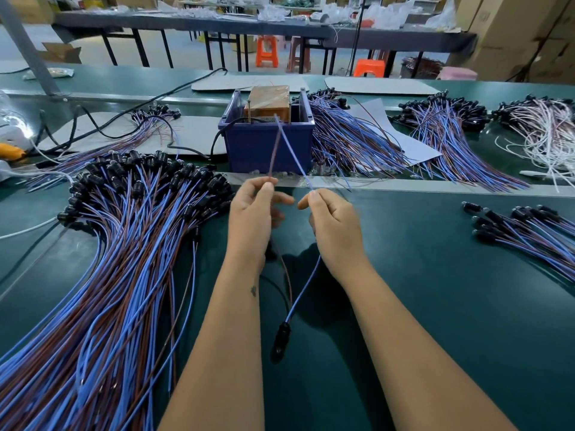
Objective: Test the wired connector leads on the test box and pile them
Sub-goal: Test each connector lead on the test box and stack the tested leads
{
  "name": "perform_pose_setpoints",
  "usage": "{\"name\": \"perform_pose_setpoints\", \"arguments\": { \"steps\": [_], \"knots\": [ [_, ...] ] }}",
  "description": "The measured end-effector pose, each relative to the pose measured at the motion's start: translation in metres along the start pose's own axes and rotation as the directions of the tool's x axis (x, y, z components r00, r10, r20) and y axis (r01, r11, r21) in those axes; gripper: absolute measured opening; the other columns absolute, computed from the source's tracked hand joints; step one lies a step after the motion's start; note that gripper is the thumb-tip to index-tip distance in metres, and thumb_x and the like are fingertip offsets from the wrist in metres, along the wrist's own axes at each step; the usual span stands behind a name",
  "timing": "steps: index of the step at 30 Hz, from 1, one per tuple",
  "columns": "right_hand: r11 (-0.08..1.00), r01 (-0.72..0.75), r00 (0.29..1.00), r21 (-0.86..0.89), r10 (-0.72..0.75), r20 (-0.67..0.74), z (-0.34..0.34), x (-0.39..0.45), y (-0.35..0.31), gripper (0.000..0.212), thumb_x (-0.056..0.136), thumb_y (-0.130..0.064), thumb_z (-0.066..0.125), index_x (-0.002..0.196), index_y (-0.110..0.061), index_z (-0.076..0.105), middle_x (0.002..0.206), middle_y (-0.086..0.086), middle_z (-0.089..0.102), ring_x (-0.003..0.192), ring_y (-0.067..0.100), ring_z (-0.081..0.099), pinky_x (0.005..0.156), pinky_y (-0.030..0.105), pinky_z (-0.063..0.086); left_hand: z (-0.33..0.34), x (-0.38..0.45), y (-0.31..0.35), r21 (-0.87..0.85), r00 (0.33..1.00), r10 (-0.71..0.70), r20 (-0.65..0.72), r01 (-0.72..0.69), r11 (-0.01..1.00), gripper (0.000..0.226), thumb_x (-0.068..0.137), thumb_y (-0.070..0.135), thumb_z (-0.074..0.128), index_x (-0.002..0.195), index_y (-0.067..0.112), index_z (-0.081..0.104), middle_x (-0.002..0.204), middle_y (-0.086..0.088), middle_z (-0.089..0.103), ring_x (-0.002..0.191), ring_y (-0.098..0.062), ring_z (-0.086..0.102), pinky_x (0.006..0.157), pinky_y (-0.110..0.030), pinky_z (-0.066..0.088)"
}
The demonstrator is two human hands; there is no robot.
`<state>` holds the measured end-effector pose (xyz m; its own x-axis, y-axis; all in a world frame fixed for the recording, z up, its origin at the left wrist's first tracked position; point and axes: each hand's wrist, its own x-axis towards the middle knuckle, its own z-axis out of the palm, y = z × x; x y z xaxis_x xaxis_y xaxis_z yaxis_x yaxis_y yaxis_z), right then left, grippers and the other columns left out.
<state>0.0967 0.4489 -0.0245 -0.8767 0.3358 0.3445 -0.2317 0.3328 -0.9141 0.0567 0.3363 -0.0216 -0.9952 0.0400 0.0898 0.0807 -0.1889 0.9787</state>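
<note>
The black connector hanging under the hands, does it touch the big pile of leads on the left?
Apart. The head view shows bare green mat between the black connector and the big pile of leads.

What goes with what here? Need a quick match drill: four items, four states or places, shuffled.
Items:
1. brown wire
2. blue wire
3. connector
4. test box

States or places:
A. sits in the blue bin
B. pinched by the right hand
C. hangs below the hands, between the forearms
D. pinched by the left hand

Pairs: 1-D, 2-B, 3-C, 4-A
</note>
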Motion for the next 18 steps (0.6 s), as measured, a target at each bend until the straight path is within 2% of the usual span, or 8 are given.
{"name": "perform_pose_setpoints", "arguments": {
  "steps": [3, 6, 9, 10, 12, 14, 16, 18],
  "knots": [
    [0.999, 0.031, 0.995, -0.039, -0.027, 0.092, 0.005, -0.001, -0.002, 0.036, 0.101, -0.020, 0.046, 0.069, -0.030, 0.059, 0.052, -0.022, 0.054, 0.052, 0.000, 0.047, 0.055, 0.018, 0.034, 0.010, -0.005, 0.003, -0.068, 0.975, -0.061, 0.212, 0.077, 0.995, 0.028, 0.106, 0.021, 0.036, 0.102, 0.020, 0.064, 0.103, 0.004, 0.076, 0.088, -0.009, 0.070, 0.073, -0.026, 0.055],
    [1.000, -0.009, 0.980, 0.001, 0.008, 0.197, 0.007, -0.004, -0.004, 0.037, 0.102, -0.020, 0.046, 0.067, -0.028, 0.057, 0.052, -0.019, 0.054, 0.051, 0.000, 0.048, 0.053, 0.019, 0.037, 0.013, -0.010, 0.006, -0.100, 0.936, -0.140, 0.323, 0.180, 0.979, 0.040, 0.107, 0.031, 0.029, 0.103, 0.018, 0.066, 0.112, 0.002, 0.074, 0.090, -0.021, 0.066, 0.068, -0.030, 0.053],
    [0.975, -0.137, 0.971, 0.173, 0.097, 0.218, 0.005, -0.003, -0.005, 0.034, 0.105, -0.022, 0.041, 0.080, -0.014, 0.064, 0.058, -0.006, 0.056, 0.050, 0.006, 0.048, 0.047, 0.021, 0.040, 0.011, -0.008, 0.009, -0.194, 0.941, -0.108, 0.320, 0.176, 0.965, 0.043, 0.107, 0.029, 0.030, 0.088, 0.019, 0.067, 0.109, -0.003, 0.074, 0.069, -0.027, 0.061, 0.049, -0.029, 0.048],
    [0.968, -0.151, 0.970, 0.202, 0.106, 0.218, 0.004, -0.003, -0.005, 0.030, 0.104, -0.021, 0.042, 0.087, -0.011, 0.063, 0.058, -0.001, 0.055, 0.049, 0.008, 0.047, 0.045, 0.022, 0.040, 0.009, -0.007, 0.010, -0.262, 0.949, -0.088, 0.303, 0.172, 0.949, 0.039, 0.107, 0.026, 0.030, 0.087, 0.018, 0.063, 0.110, -0.005, 0.074, 0.067, -0.025, 0.062, 0.049, -0.030, 0.048],
    [0.994, -0.052, 0.981, 0.092, 0.033, 0.192, 0.000, -0.002, -0.001, 0.009, 0.099, -0.012, 0.053, 0.097, -0.017, 0.060, 0.060, 0.000, 0.053, 0.050, 0.008, 0.046, 0.049, 0.022, 0.041, 0.004, -0.002, 0.011, -0.347, 0.961, -0.062, 0.268, 0.157, 0.925, 0.028, 0.107, 0.021, 0.030, 0.089, 0.021, 0.050, 0.114, -0.003, 0.073, 0.082, -0.019, 0.068, 0.063, -0.032, 0.049],
    [0.995, 0.080, 0.976, -0.054, -0.067, 0.205, 0.001, -0.004, 0.002, 0.028, 0.087, -0.006, 0.066, 0.105, -0.024, 0.053, 0.066, -0.008, 0.057, 0.053, 0.004, 0.047, 0.057, 0.020, 0.040, 0.001, 0.001, 0.010, -0.339, 0.964, -0.045, 0.264, 0.137, 0.931, 0.025, 0.108, 0.021, 0.028, 0.088, 0.026, 0.042, 0.117, 0.004, 0.072, 0.099, -0.011, 0.066, 0.077, -0.035, 0.047],
    [0.989, 0.143, 0.960, -0.046, -0.127, 0.251, 0.005, -0.007, -0.001, 0.041, 0.079, -0.005, 0.073, 0.107, -0.024, 0.049, 0.077, -0.009, 0.060, 0.057, 0.004, 0.052, 0.060, 0.019, 0.041, 0.001, 0.000, 0.009, -0.326, 0.965, -0.050, 0.258, 0.136, 0.935, 0.024, 0.109, 0.021, 0.027, 0.089, 0.027, 0.040, 0.117, 0.007, 0.072, 0.098, -0.010, 0.067, 0.070, -0.032, 0.050],
    [0.986, 0.165, 0.949, 0.038, -0.169, 0.266, 0.009, -0.009, -0.004, 0.045, 0.077, -0.001, 0.074, 0.108, -0.023, 0.050, 0.083, 0.003, 0.061, 0.060, 0.015, 0.054, 0.059, 0.024, 0.045, 0.003, 0.000, 0.009, -0.342, 0.966, -0.070, 0.248, 0.155, 0.927, 0.022, 0.109, 0.020, 0.028, 0.090, 0.024, 0.040, 0.117, 0.006, 0.072, 0.086, -0.013, 0.068, 0.059, -0.025, 0.050]
  ]
}}
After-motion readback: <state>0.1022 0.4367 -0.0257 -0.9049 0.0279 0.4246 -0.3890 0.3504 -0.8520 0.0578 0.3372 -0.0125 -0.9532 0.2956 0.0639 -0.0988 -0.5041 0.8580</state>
